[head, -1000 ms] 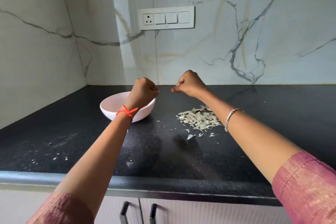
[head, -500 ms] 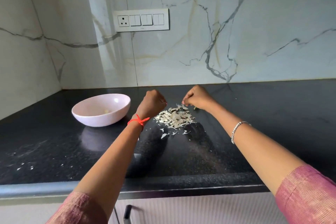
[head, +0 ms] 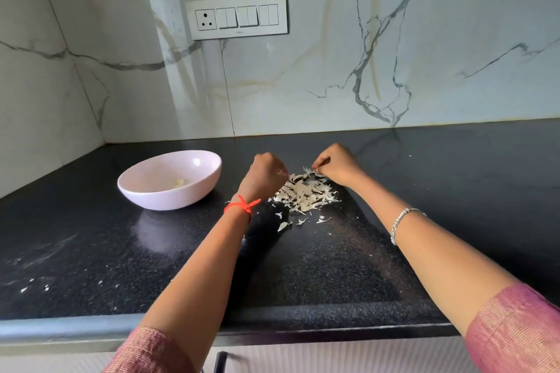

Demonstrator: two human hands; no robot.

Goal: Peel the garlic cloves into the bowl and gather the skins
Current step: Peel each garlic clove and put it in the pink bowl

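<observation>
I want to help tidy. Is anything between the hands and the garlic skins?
Nothing visible. The left hand and right hand pinch at the edge of the skins pile; the bowl stands apart, to the left.

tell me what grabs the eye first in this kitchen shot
A pale heap of garlic skins stands out on the black countertop, with the left hand and right hand curled at its far edge. To its left sits a pink bowl holding a few peeled cloves.
</observation>
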